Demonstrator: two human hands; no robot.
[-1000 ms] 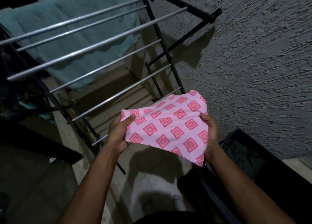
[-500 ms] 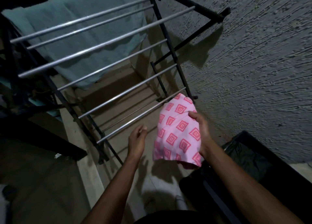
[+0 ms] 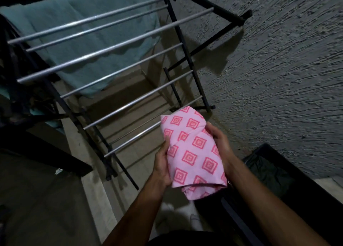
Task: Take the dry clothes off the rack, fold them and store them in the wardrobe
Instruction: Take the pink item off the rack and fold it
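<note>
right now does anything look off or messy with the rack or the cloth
Nothing stands out. Both hands hold the folded pink cloth neatly in front of the rack, which stands upright with a teal towel draped over its far rails.

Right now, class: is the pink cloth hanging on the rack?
No: the pink cloth is off the rack, folded and gripped between the left hand and right hand.

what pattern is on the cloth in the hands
Pink cloth with darker pink diamond shapes, seen in the head view.
</note>
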